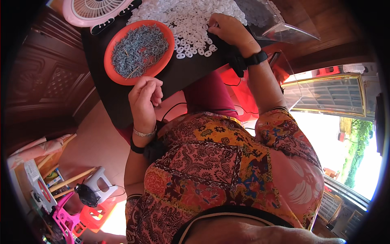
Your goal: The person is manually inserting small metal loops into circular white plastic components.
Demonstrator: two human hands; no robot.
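An orange-red plate (109,63) full of small grey screws (140,49) lies on the dark tabletop. At its near rim is my left hand (145,97), fingers curled in with the thumb against them; whatever they may hold is hidden. Farther right spreads a heap of small white plastic pieces (193,34), the nearer ones oval with two holes. My right hand (231,30) rests at the right side of this heap, its fingers bent and drawn together. I cannot make out what is between those fingertips.
A pink fan (95,12) stands at the far left of the black table (185,75). Clear plastic panels (290,30) stand to the right. Stools (99,183) and other household things are on the floor at lower left.
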